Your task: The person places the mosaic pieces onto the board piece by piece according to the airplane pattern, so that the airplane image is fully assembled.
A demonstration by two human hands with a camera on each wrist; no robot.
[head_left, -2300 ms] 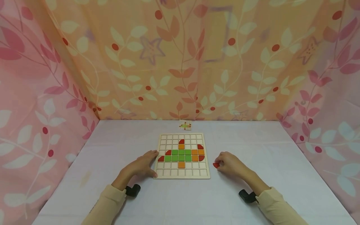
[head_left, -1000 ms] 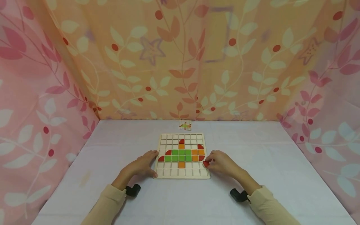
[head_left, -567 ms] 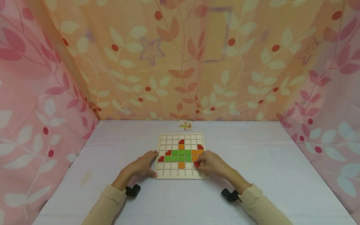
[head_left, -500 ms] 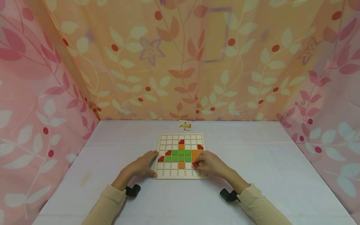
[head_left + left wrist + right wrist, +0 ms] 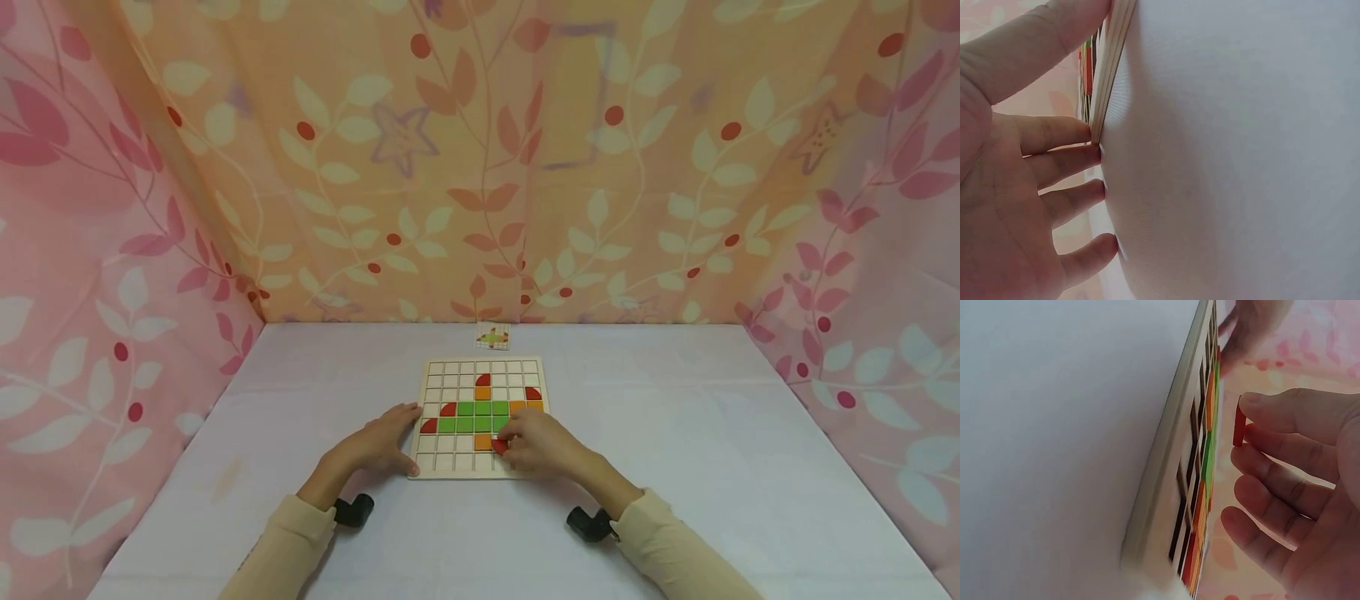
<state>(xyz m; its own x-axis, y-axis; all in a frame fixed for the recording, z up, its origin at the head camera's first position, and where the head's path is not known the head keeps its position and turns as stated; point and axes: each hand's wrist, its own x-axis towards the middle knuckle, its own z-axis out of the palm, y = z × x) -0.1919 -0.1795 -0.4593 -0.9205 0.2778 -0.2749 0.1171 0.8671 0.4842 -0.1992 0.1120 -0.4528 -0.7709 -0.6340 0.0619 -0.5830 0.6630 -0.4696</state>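
Observation:
My right hand (image 5: 546,443) pinches a red quarter-circle tile (image 5: 499,447) between thumb and fingertips. In the right wrist view that red tile (image 5: 1239,422) is held on edge, a little above the board surface. Beneath lies a wooden grid board (image 5: 444,461), with green square tiles (image 5: 465,424) across its middle. Just left of the held tile, an orange square tile (image 5: 483,442) sits in a cell. My left hand (image 5: 378,442) touches the board's left side, thumb by the near corner and fingers spread, seen closely in the left wrist view. The right hand hides some cells at the board's right.
Behind the board lies a small picture card (image 5: 492,336) showing a similar coloured pattern. More red tiles (image 5: 428,426) sit in the grid. A white cloth (image 5: 300,367) covers the table, and patterned curtains (image 5: 480,167) stand at the back and sides.
My right hand has carried the red tile leftward from the table right of the board to over the grid, beside the lower orange tile. The left hand has stayed at the board's edge.

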